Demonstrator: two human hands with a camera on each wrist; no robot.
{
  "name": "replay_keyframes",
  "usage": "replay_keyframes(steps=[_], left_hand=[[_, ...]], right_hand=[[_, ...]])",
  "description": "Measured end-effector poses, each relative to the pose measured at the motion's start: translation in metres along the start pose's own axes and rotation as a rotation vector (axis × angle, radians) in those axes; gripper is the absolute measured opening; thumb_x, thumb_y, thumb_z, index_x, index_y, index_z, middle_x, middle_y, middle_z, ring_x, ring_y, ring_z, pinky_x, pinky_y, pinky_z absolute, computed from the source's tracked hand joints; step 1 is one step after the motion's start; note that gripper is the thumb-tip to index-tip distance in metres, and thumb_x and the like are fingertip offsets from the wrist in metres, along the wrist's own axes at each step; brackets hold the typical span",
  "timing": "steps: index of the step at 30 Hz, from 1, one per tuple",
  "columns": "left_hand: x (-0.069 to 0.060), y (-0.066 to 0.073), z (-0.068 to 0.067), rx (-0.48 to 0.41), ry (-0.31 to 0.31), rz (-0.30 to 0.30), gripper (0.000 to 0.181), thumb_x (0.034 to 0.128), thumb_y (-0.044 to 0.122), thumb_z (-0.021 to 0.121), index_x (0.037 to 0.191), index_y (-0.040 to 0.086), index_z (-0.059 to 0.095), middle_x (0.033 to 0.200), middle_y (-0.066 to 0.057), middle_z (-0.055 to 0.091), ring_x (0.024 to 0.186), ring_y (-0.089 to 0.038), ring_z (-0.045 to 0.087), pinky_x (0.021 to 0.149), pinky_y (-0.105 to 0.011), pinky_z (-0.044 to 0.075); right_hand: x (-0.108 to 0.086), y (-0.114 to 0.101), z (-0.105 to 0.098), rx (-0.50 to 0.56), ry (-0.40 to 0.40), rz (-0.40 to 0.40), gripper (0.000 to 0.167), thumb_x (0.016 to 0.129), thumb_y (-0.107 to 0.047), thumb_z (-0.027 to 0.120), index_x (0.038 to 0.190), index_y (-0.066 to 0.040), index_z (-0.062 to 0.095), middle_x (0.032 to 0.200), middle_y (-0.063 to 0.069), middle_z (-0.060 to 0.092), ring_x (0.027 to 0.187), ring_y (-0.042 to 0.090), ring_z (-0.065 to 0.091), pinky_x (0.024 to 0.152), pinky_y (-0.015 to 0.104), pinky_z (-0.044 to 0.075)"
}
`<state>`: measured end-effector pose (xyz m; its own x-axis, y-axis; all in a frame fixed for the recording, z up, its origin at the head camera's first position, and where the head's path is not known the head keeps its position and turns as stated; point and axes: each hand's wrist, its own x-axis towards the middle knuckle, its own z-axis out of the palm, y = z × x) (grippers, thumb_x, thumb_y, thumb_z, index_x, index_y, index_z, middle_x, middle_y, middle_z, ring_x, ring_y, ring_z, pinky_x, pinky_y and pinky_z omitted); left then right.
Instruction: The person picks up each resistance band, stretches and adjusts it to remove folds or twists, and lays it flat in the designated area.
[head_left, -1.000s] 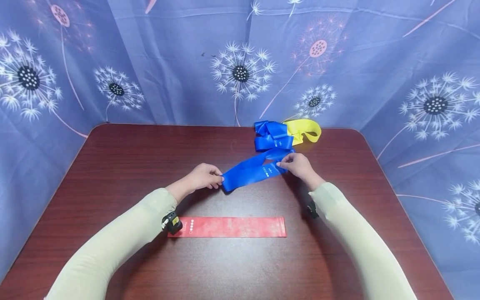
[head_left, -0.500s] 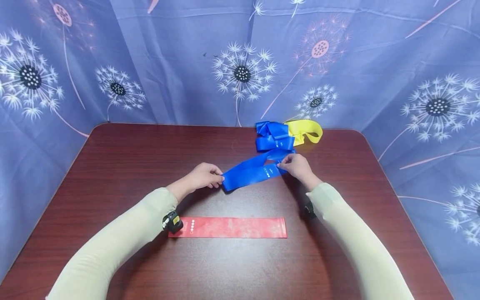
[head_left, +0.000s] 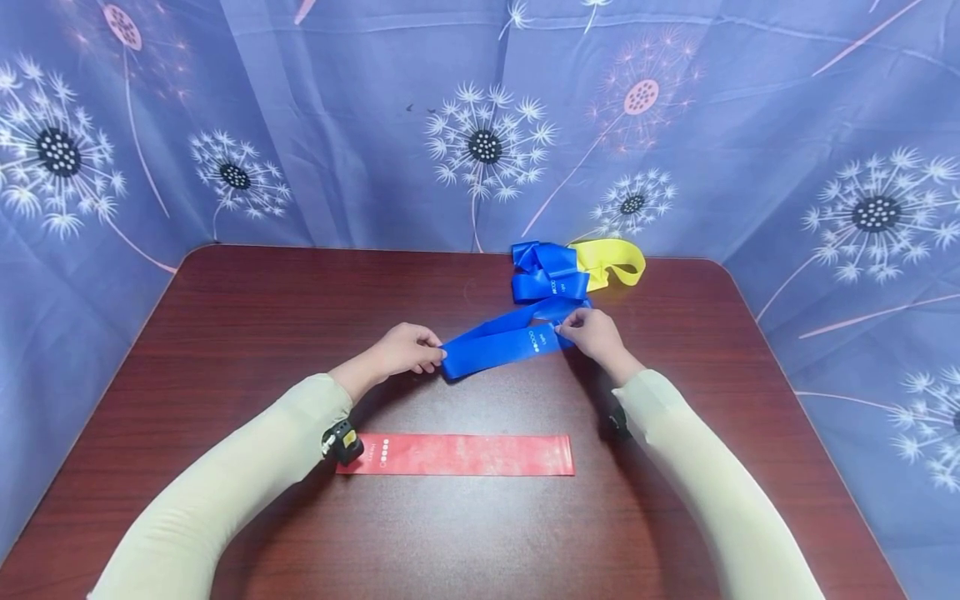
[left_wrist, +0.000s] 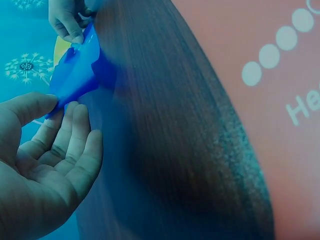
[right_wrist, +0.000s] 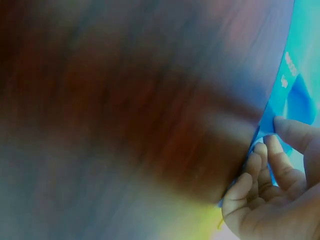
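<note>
A blue resistance band (head_left: 498,348) is stretched between both hands above the table, printed with small white circles. My left hand (head_left: 402,350) pinches its left end between thumb and forefinger; in the left wrist view the other fingers of that hand (left_wrist: 55,155) are loosely bent below the band (left_wrist: 75,75). At the right end my right hand (head_left: 596,335) pinches the band between thumb and fingers, seen also in the right wrist view, where the hand (right_wrist: 280,180) sits by the blue band (right_wrist: 272,112). A red resistance band (head_left: 465,455) lies flat nearer the front, partly behind the left wrist camera.
Behind the right hand lie a bunched blue band (head_left: 551,271) and a looped yellow band (head_left: 611,260) near the back edge. The dark wooden table (head_left: 247,308) meets a blue dandelion-print curtain (head_left: 360,150) at the back and sides.
The left end of the blue band has lifted slightly, and the left hand has moved a little up and left with it. The right hand stays almost where it was.
</note>
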<state>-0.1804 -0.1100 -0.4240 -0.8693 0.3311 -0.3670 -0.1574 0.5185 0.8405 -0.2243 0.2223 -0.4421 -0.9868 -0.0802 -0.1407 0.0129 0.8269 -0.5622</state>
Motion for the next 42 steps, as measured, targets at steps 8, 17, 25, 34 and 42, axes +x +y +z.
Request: replay_keyframes(steps=[8,17,25,34,42], left_hand=[[0.000,-0.004,0.000,-0.016,-0.001,-0.008,0.025,0.0959,0.015,0.066,0.109,-0.007,0.067,0.095,-0.017,0.075,0.074,-0.011,0.069,0.069,-0.026,0.058],[-0.003,-0.004,-0.004,-0.015,0.004,-0.011,0.024,0.0976,0.014,0.064,0.110,-0.007,0.065,0.098,-0.020,0.075,0.076,-0.013,0.070,0.070,-0.027,0.059],[-0.004,-0.011,-0.006,-0.012,-0.012,-0.008,0.024,0.0979,0.015,0.064,0.109,-0.007,0.065,0.098,-0.019,0.075,0.078,-0.013,0.071,0.069,-0.027,0.058],[-0.010,-0.017,-0.013,0.016,-0.016,-0.010,0.024,0.0983,0.016,0.064,0.108,-0.006,0.065,0.100,-0.020,0.075,0.079,-0.013,0.071,0.071,-0.028,0.059],[-0.017,-0.018,-0.022,0.026,-0.002,0.011,0.025,0.0985,0.018,0.065,0.108,-0.006,0.066,0.096,-0.017,0.075,0.081,-0.014,0.072,0.076,-0.029,0.061]], right_hand=[[-0.006,-0.004,0.003,0.007,0.010,-0.044,0.024,0.097,-0.020,0.067,0.100,0.005,0.070,0.092,0.019,0.070,0.084,0.029,0.060,0.077,0.033,0.046],[-0.017,-0.010,0.005,0.069,0.007,-0.042,0.022,0.098,-0.018,0.066,0.099,0.004,0.068,0.079,0.015,0.067,0.068,0.019,0.057,0.064,0.026,0.043],[-0.025,-0.013,0.008,0.127,-0.022,-0.032,0.021,0.099,-0.018,0.065,0.100,0.003,0.067,0.078,0.015,0.068,0.061,0.015,0.062,0.063,0.026,0.045],[-0.036,-0.022,0.007,0.195,-0.064,-0.030,0.020,0.099,-0.020,0.066,0.099,0.000,0.067,0.072,0.017,0.067,0.060,0.021,0.065,0.062,0.027,0.046],[-0.044,-0.032,0.009,0.185,-0.068,-0.082,0.019,0.098,-0.019,0.067,0.099,0.000,0.068,0.079,0.019,0.070,0.071,0.029,0.067,0.066,0.028,0.045]])
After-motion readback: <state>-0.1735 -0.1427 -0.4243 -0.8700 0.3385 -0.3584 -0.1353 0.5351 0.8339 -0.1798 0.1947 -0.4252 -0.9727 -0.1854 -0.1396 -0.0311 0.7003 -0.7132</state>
